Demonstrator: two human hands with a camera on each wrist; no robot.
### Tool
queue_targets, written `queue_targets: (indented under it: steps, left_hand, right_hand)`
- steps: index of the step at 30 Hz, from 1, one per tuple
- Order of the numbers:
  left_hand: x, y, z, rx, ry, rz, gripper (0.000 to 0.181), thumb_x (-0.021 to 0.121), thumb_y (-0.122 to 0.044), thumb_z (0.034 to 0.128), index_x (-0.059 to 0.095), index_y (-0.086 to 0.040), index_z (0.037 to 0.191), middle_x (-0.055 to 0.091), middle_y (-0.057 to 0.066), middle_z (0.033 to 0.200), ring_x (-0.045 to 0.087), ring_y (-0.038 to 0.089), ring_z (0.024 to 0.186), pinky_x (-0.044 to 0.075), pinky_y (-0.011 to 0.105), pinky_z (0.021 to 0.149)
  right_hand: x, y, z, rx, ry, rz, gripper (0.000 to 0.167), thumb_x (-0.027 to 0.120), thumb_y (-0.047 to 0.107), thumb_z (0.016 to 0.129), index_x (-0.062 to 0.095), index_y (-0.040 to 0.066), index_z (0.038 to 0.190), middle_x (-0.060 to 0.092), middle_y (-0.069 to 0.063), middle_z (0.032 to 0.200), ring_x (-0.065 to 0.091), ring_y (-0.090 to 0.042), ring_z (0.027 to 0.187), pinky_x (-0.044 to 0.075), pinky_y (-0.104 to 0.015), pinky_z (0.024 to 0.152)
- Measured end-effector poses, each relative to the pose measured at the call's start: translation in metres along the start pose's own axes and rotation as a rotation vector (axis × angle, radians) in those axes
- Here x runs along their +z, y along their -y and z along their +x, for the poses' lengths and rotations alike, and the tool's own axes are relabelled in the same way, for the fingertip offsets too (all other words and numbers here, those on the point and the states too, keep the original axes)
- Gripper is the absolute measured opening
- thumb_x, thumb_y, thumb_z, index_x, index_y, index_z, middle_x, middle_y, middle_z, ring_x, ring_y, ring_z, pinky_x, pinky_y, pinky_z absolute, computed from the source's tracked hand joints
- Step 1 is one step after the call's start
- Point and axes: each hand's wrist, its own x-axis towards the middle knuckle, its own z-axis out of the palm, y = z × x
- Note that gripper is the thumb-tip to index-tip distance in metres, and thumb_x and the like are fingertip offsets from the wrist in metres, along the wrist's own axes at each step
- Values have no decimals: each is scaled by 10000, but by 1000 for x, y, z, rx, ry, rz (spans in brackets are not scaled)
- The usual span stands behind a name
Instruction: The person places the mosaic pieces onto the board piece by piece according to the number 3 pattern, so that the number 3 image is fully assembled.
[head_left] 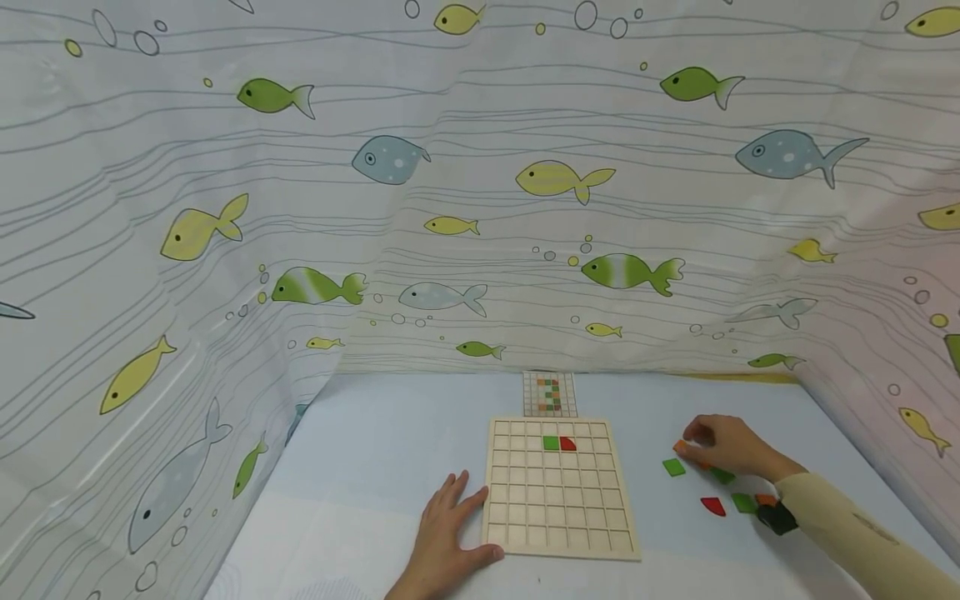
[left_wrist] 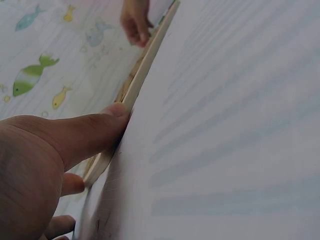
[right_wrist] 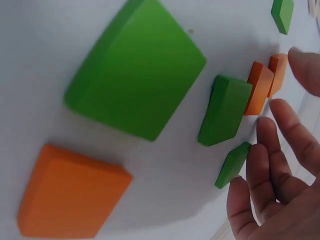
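Observation:
A wooden grid board point(head_left: 517, 492) lies on the table, with a green square tile point(head_left: 551, 443) and a red quarter-round tile point(head_left: 567, 444) side by side in an upper row. At its lower left corner rests my left hand point(head_left: 446, 533), fingers spread along the left side; the thumb point(left_wrist: 117, 110) touches the board's near edge. To the right of the board, my right hand point(head_left: 723, 446) pinches an orange tile point(right_wrist: 278, 74) between thumb and forefinger. Close by that hand lie another orange tile point(right_wrist: 260, 87) and a green tile point(right_wrist: 225, 110).
Behind the board is a small pattern card point(head_left: 550, 396) with coloured squares. Loose tiles lie around the right forearm, among them a green one point(head_left: 674, 467) and a red quarter-round point(head_left: 713, 506). A fish-print curtain point(head_left: 510, 250) surrounds the table's back and sides.

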Motion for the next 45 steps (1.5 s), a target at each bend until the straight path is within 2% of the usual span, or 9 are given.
queue_targets:
  steps: [4,10,15,23,31,34,38,41,45]
  left_hand:
    - [0,-1,0,8,-3,4,842,901,-522,762,640,-128,1458,395,243,1668,261,533,1569,205,802,1207]
    - [0,-1,0,15,-11,4,839,901,-522,762,643,-124,1454,404,253,1659,268,538,1566,208,804,1205]
    - [0,-1,0,8,-5,7,840,899,-522,765,640,-126,1459,399,247,1664,264,535,1569,204,806,1204]
    - [-1,-3,0,3,-5,2,844,899,-521,762,640,-121,1458,399,246,1665,261,534,1571,201,806,1206]
    - [-2,-3,-1,4,-8,-5,844,897,-522,764,640,-113,1456,400,250,1663,263,537,1568,199,810,1204]
    - [-2,-3,-1,4,-5,-3,843,898,-521,762,640,-117,1456,399,249,1664,264,536,1568,199,808,1205]
    - [-2,-2,-1,6,-4,-4,842,898,-521,761,640,-124,1458,396,249,1666,260,535,1571,194,804,1210]
    - [-3,-1,0,8,-1,-6,841,895,-523,766,637,-126,1461,392,249,1668,256,534,1573,190,802,1213]
    - [-3,-1,0,11,3,-8,837,886,-531,777,633,-128,1467,385,250,1672,252,532,1575,189,801,1213]
  right_hand:
    - [0,0,-4,14,15,22,385,857,403,878,720,87,1050,710,-11,1014,610,-202,934,587,-397,842]
    - [0,3,-8,14,11,50,342,866,345,879,707,85,1036,686,6,977,577,-175,891,545,-284,757]
    - [3,4,-10,3,-6,63,294,856,284,892,704,76,1033,675,9,955,563,-172,869,522,-251,721]
    - [5,5,-10,-12,-13,50,251,810,190,930,704,23,1084,685,-8,963,575,-175,879,552,-286,752]
    - [3,12,-11,-24,-4,35,249,765,120,959,688,-52,1121,697,-64,976,603,-202,884,612,-414,812]
    - [3,14,-11,-23,-4,39,243,757,121,967,687,-48,1125,709,-71,1000,612,-200,895,622,-429,833]
    - [4,16,-9,-35,-25,47,240,744,119,975,675,-46,1135,720,-78,1030,601,-181,882,614,-341,790]
    - [4,20,-6,-42,-47,56,238,727,103,982,670,-59,1146,721,-89,1020,593,-170,837,577,-272,710]
    - [6,31,1,-42,-80,69,233,718,91,981,683,-65,1150,731,-106,1023,630,-184,850,566,-276,698]
